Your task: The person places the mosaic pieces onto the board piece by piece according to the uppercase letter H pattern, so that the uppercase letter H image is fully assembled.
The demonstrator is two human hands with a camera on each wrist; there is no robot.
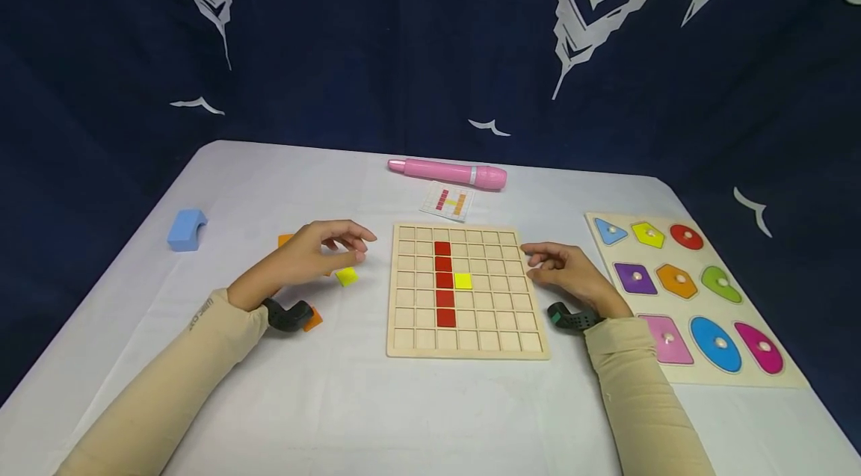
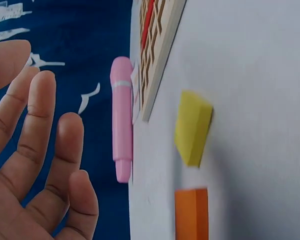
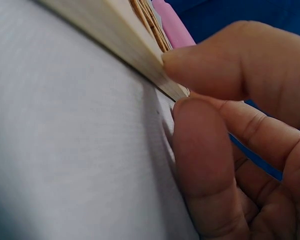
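A square wooden grid board (image 1: 498, 342) lies mid-table, with a column of several red tiles (image 1: 445, 280) and one yellow tile (image 1: 463, 281) beside the column. My left hand (image 1: 326, 248) hovers left of the board, fingers loosely bent and nothing in them. Below its fingertips a loose yellow block (image 2: 192, 129) rests on the cloth, near an orange block (image 2: 191, 215). Another orange block (image 1: 314, 320) shows by the left wrist. At the board's right side, my right hand (image 1: 568, 274) touches the edge with its fingertips; its thumb (image 3: 205, 70) is against the wooden rim.
Behind the board are a small pattern card (image 1: 448, 201) and a pink pen-shaped thing (image 1: 447, 172). A board of knobbed shapes (image 1: 729, 375) fills the right side of the table. The blue arch block (image 1: 185, 229) stands far left. A dark patterned curtain (image 1: 403, 50) hangs behind.
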